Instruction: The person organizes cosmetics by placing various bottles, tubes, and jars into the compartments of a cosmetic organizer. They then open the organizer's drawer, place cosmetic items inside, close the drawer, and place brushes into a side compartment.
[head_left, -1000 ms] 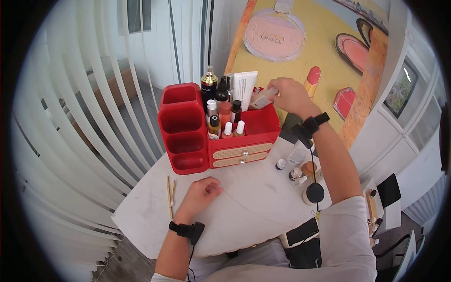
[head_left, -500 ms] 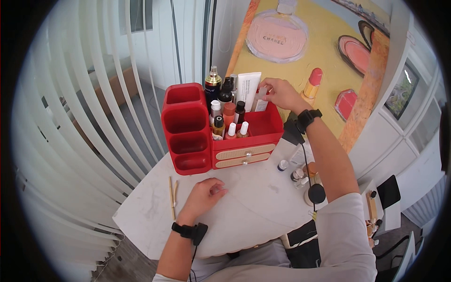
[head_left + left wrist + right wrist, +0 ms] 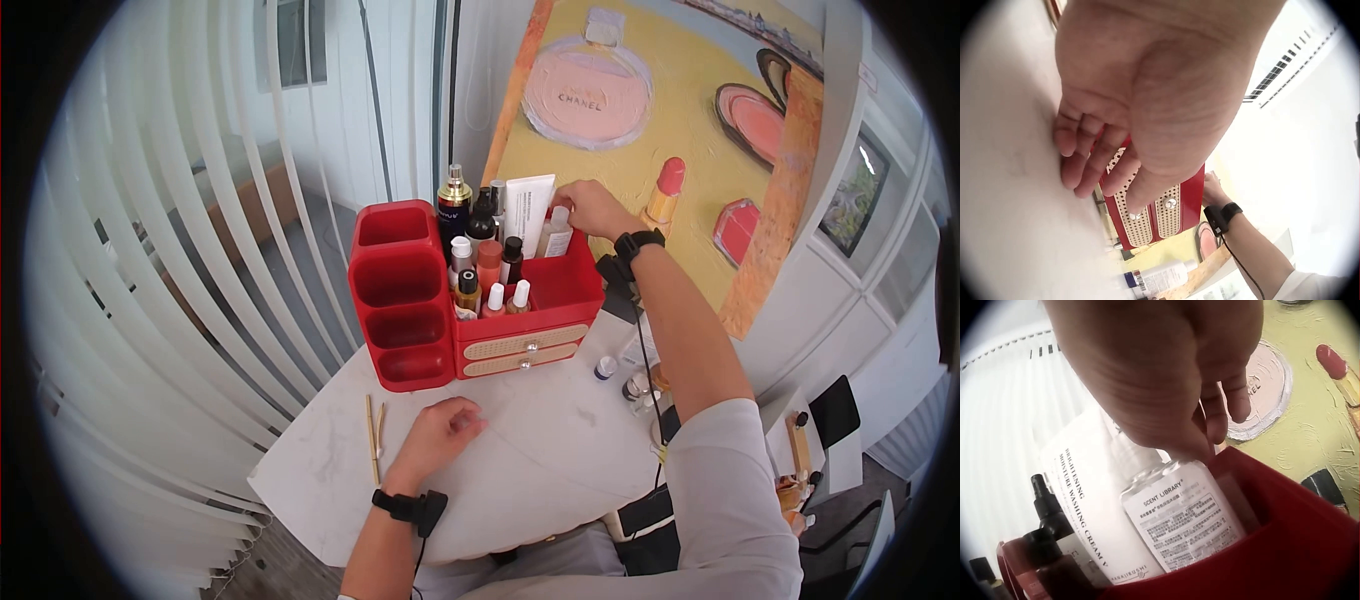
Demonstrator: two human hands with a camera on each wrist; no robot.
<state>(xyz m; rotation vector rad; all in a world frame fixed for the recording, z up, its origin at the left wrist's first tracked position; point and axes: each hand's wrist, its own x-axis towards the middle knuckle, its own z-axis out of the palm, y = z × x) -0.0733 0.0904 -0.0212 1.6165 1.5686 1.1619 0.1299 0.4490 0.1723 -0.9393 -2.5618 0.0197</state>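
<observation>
And here's my right hand (image 3: 597, 208) up at the back of the red organizer (image 3: 520, 322), right over the clear bottle (image 3: 553, 238). The grip is open: my fingers hang loose and spread past the bottle, curled round nothing, with my thumb side close to its pale cap. (Whether the skin touches the cap, I can't tell.) The bottle is in the roomy right-hand compartment, toward the back, leaning a little, just beside the white tube (image 3: 525, 215). From the right wrist I can read SCENT LIBRARY on its label (image 3: 1179, 506), and washing cream on the tube.

Over to my left hand (image 3: 437, 435), low above the marble-look table (image 3: 540, 430), in front of the organizer. That grip is open too, palm showing, fingers gently bent, nothing in them (a quiet spot, that one).

Left of the tube it's a proper crowd: the dark bottle with a gold top (image 3: 453, 205), slim ones with black caps, and two little white-capped bottles (image 3: 508, 299) along the front. Below them come two woven-front drawers (image 3: 500, 352) with shiny round knobs. The red holder with four openings (image 3: 395, 247) butts up on the left side. Two thin gold-toned sticks (image 3: 375, 440) lie on the table near my left hand, and over on the right sits a small jar (image 3: 605, 368), with more containers beside it.
</observation>
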